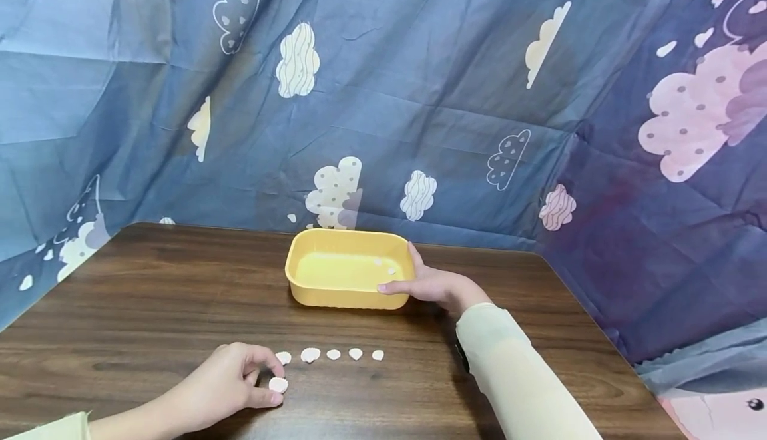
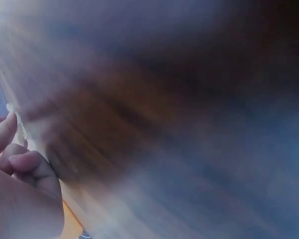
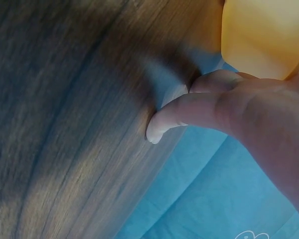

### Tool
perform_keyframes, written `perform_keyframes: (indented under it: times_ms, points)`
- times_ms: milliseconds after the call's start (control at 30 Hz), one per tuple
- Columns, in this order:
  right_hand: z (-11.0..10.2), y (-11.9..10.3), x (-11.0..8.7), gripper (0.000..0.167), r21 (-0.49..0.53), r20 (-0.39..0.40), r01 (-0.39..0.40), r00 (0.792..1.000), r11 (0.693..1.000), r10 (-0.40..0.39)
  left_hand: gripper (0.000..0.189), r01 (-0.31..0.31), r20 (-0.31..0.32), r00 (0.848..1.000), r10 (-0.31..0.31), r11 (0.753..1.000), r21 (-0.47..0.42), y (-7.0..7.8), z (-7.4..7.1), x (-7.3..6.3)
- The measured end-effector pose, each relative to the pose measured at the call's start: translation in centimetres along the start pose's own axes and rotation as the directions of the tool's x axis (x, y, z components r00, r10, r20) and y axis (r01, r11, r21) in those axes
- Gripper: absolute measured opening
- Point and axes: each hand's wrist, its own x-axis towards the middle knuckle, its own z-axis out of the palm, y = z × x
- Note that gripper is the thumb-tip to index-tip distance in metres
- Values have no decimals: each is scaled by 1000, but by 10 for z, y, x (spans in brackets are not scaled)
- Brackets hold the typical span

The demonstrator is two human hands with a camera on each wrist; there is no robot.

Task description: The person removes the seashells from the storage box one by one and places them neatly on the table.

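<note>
My left hand (image 1: 224, 383) pinches a white seashell (image 1: 278, 385) between thumb and index finger, low over the table at the near end of a row. In that row lie several more small white shells (image 1: 310, 355), one partly behind the index finger. At the back, my right hand (image 1: 434, 285) grips the right end of a yellow rectangular tub (image 1: 347, 299), its thumb over the front rim. Two small pale pieces (image 1: 391, 271) lie inside the tub. In the right wrist view, fingers (image 3: 199, 108) of the right hand reach down near the wood beside the tub.
Dark wood-grain table (image 1: 180, 280) lies under everything. A blue cloth (image 1: 383, 114) with cloud prints hangs behind its back edge and along the right side. A pink printed item (image 1: 725, 410) shows at the lower right. The left wrist view is mostly blurred.
</note>
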Motion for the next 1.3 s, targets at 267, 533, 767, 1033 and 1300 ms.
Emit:
perform_keyframes:
  times_ms: [267,533,767,1033,1300]
  points:
    - [0,-1,1,139,-1,4,7,1000,1000,-7,24,-8,-2,1000,8,999,43,-1,-1,-2]
    - [-1,0,1,139,-8,-3,0,1000,1000,0,25,-5,-20,1000,6,999,35,-1,1,-4]
    - [0,1,1,140,-13,-5,1,1000,1000,-1,27,13,4,1000,-13,1000,21,0,0,-4]
    - [-1,4,-1,138,1,18,11,1000,1000,-11,29,30,48,998,-29,999,-24,0,-2,-2]
    - [-4,4,-1,143,27,47,-9,999,1000,8,30,16,54,998,-15,1000,-25,-2,-2,0]
